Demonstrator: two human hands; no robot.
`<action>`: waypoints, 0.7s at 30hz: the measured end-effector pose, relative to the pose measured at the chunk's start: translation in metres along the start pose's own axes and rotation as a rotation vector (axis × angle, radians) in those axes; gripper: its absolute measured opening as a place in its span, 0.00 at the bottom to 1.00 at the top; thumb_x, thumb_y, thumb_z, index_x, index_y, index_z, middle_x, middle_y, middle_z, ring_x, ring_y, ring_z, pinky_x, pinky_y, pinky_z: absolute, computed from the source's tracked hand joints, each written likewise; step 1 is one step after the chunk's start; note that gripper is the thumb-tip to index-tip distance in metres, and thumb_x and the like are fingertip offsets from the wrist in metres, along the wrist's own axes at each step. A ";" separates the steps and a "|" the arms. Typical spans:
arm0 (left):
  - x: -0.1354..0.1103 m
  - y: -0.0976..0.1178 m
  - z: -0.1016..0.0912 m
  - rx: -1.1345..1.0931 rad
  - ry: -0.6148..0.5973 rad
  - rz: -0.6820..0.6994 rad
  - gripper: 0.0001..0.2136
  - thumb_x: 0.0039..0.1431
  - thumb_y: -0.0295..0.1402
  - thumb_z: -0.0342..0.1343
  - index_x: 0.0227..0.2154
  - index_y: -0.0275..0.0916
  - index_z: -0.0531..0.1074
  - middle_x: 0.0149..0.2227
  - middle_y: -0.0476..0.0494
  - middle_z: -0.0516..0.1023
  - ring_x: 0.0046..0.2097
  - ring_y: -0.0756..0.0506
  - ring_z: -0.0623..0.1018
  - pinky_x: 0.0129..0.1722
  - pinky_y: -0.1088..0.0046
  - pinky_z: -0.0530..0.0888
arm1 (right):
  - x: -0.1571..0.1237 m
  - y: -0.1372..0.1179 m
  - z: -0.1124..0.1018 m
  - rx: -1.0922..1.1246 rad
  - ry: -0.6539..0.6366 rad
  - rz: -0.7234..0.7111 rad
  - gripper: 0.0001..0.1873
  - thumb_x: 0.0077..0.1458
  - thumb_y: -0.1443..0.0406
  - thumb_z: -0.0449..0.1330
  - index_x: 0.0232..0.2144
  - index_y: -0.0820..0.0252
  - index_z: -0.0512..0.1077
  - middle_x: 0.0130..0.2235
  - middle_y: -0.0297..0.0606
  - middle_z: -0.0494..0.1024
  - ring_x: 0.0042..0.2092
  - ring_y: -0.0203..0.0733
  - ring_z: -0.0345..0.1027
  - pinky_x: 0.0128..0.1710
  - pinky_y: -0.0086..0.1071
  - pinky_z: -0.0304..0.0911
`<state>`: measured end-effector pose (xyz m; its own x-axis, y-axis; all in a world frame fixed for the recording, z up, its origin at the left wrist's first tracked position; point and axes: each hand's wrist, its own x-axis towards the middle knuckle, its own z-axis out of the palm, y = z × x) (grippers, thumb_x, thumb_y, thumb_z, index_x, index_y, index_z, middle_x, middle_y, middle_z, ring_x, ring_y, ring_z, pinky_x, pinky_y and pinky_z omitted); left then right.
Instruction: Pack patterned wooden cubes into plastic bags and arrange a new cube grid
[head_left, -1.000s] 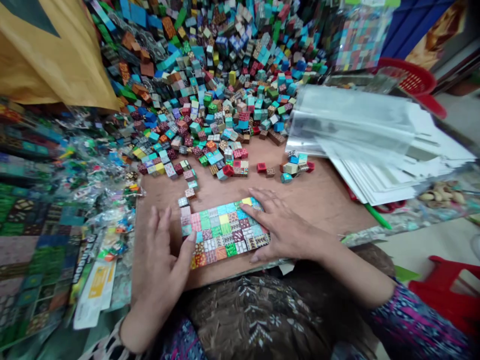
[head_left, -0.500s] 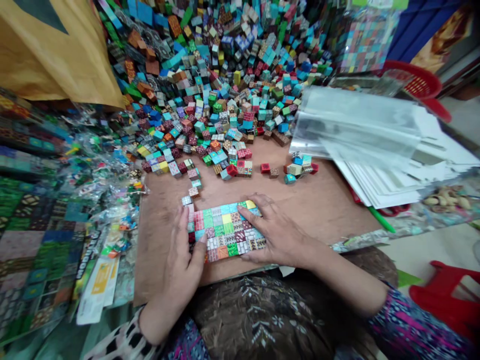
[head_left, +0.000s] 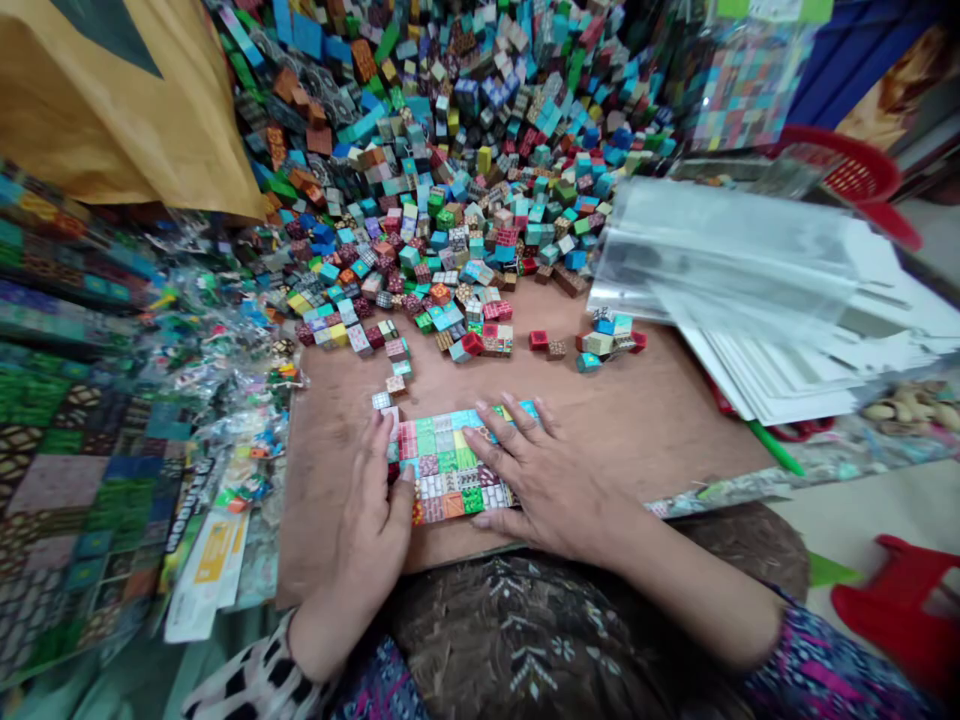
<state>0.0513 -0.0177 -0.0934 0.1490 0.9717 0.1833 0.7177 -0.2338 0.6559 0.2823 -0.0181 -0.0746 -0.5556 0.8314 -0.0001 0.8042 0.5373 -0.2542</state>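
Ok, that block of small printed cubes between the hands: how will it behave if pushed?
The block of small printed cubes probably behaves as loose pieces, not a stiff slab: seams show between cubes, and the left hand and right hand hem it in. Unheld, one push would likely spread it. Flat faces suggest sliding on the wooden board rather than rolling.
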 end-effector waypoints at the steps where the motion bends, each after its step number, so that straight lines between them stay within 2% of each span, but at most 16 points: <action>1: 0.000 0.000 0.000 -0.001 0.000 0.000 0.27 0.70 0.34 0.46 0.69 0.54 0.49 0.71 0.43 0.55 0.71 0.42 0.57 0.69 0.50 0.56 | 0.000 -0.002 0.000 -0.011 0.006 0.005 0.47 0.57 0.41 0.58 0.68 0.61 0.55 0.71 0.52 0.49 0.70 0.69 0.42 0.65 0.67 0.44; 5: -0.002 0.000 0.002 0.004 0.009 0.002 0.27 0.69 0.34 0.46 0.69 0.54 0.49 0.71 0.43 0.56 0.71 0.43 0.57 0.69 0.51 0.57 | 0.003 -0.012 0.004 -0.014 0.042 -0.011 0.48 0.58 0.38 0.53 0.68 0.64 0.56 0.71 0.52 0.50 0.71 0.65 0.41 0.67 0.65 0.42; 9: -0.002 -0.001 0.003 -0.001 0.017 0.001 0.27 0.69 0.35 0.46 0.68 0.54 0.50 0.71 0.44 0.56 0.71 0.42 0.57 0.69 0.51 0.57 | 0.008 -0.018 0.009 -0.006 0.048 -0.026 0.46 0.60 0.38 0.49 0.68 0.65 0.57 0.70 0.52 0.51 0.71 0.63 0.43 0.67 0.62 0.45; 15: -0.002 -0.004 0.003 -0.023 0.041 -0.017 0.27 0.68 0.35 0.47 0.68 0.55 0.52 0.69 0.45 0.59 0.69 0.41 0.60 0.69 0.49 0.57 | 0.000 -0.015 -0.005 0.098 0.012 -0.049 0.41 0.64 0.43 0.50 0.68 0.65 0.57 0.70 0.53 0.53 0.71 0.62 0.44 0.68 0.59 0.48; 18: -0.002 -0.006 0.003 -0.034 0.038 -0.024 0.27 0.68 0.36 0.48 0.68 0.55 0.52 0.68 0.46 0.61 0.69 0.41 0.61 0.68 0.49 0.58 | -0.009 -0.002 -0.014 0.178 0.072 0.033 0.35 0.66 0.49 0.51 0.67 0.62 0.58 0.70 0.53 0.53 0.71 0.58 0.45 0.67 0.54 0.53; 21: -0.002 -0.007 0.004 -0.047 0.028 -0.031 0.27 0.68 0.36 0.48 0.68 0.55 0.52 0.69 0.45 0.60 0.69 0.40 0.60 0.68 0.49 0.58 | -0.018 0.032 -0.019 0.174 0.250 0.173 0.29 0.67 0.55 0.51 0.66 0.59 0.61 0.69 0.52 0.56 0.71 0.57 0.46 0.64 0.56 0.57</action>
<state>0.0487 -0.0174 -0.1011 0.1077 0.9772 0.1828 0.6885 -0.2060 0.6953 0.3222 -0.0136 -0.0648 -0.3277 0.9287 0.1735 0.8221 0.3708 -0.4320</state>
